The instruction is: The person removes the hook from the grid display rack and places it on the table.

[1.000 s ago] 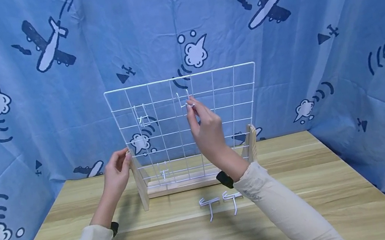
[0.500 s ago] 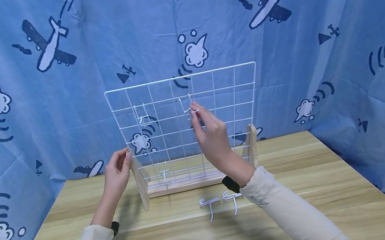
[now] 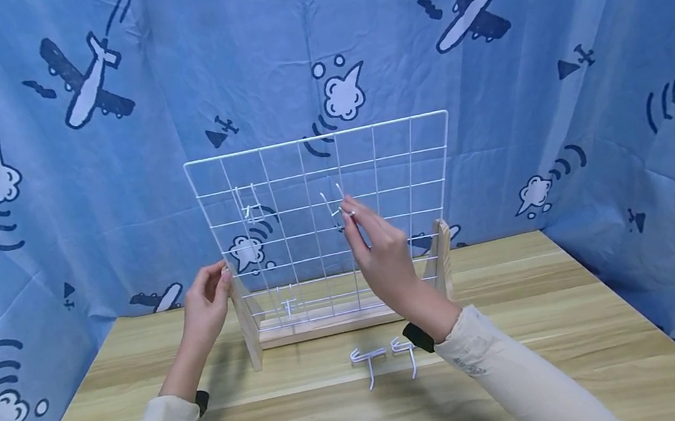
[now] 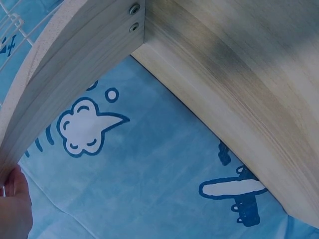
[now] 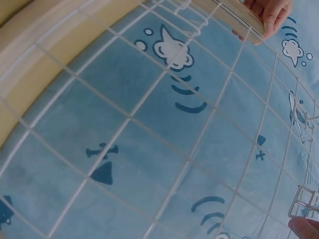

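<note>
My right hand (image 3: pixel 382 254) pinches a white wire hook (image 3: pixel 338 212) in front of the middle of a white wire grid panel (image 3: pixel 316 139). The hook's two prongs point upward; whether they touch the grid I cannot tell. In the right wrist view, part of this hook (image 5: pixel 299 203) shows above my thumb (image 5: pixel 305 229). My left hand (image 3: pixel 206 301) grips the top of the left upright of the wooden stand (image 3: pixel 246 320). The left wrist view catches my left hand (image 4: pixel 16 209) at the upright's edge (image 4: pixel 75 69). One hook (image 3: pixel 252 212) hangs upper left on the grid, another (image 3: pixel 288 306) lower left.
Two more white hooks (image 3: pixel 367 355) (image 3: pixel 403 346) lie on the wooden table (image 3: pixel 314 415) in front of the stand, the right one partly behind my right wrist. A blue curtain (image 3: pixel 263 48) with planes and clouds surrounds the table's back and sides.
My right hand has moved down and slightly right with the hook, from near the grid's second row to about the third. The left hand has stayed on the upright.
</note>
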### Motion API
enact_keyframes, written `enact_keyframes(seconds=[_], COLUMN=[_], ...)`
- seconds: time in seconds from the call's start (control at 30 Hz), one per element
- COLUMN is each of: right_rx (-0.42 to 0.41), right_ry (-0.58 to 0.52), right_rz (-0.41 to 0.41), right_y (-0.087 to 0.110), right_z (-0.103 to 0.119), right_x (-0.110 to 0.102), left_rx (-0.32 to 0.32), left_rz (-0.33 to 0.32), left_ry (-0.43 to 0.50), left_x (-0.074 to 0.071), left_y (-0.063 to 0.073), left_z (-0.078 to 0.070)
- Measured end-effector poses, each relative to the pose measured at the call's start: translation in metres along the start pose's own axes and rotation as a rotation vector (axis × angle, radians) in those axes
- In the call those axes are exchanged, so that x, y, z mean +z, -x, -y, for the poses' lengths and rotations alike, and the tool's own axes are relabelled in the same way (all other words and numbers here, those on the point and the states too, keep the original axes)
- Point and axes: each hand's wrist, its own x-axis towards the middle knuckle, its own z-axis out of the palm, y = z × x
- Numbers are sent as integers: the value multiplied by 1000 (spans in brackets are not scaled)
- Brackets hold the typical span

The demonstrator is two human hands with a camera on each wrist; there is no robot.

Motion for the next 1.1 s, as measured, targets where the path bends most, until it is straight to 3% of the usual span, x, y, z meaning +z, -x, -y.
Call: enact_keyframes(seconds=[0.37,0.9,1.1], right_rx=[-7,-57,-64], right_ry=[-9,-21,-25], right_rz=[37,158,225], right_y=[13,43,55], right_z=[-3,0,2], right_x=[-5,-6,-6], left_rx=[-13,-10,-41], left_rz=[-1,1,-2], left_ry=[33,14,24], left_x=[0,0,0], left_y=[-1,1,0], left_z=[-3,-1,-3])
